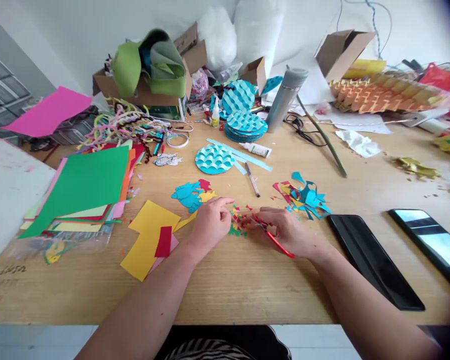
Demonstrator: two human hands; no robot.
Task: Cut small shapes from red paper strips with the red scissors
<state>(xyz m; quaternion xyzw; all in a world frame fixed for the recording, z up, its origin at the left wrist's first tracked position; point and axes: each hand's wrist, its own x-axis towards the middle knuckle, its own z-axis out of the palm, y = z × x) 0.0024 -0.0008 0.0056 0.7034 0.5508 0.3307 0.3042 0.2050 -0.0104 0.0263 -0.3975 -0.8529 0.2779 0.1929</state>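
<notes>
My right hand (285,229) is closed around red-handled scissors (276,243), their handles slanting down to the right and their tips largely hidden by the fingers. Under and between my hands lies a scatter of tiny red, green and yellow paper bits (238,225). My left hand (214,220) hovers at the left edge of these bits, index finger stretched out, the other fingers curled, with nothing visible in it. Just behind it are blue paper fish (188,196), with a red and a yellow one partly overlapped. Yellow paper pieces (150,235) and a dark red strip (164,242) lie beside my left forearm.
Coloured sheets (90,175) are stacked at left. Blue offcuts (310,198) lie beyond my right hand, with two phones (375,260) nearer right. A pen (252,180), glue bottle (257,149), blue wavy paper disc (214,159) and grey flask (285,100) stand or lie farther back.
</notes>
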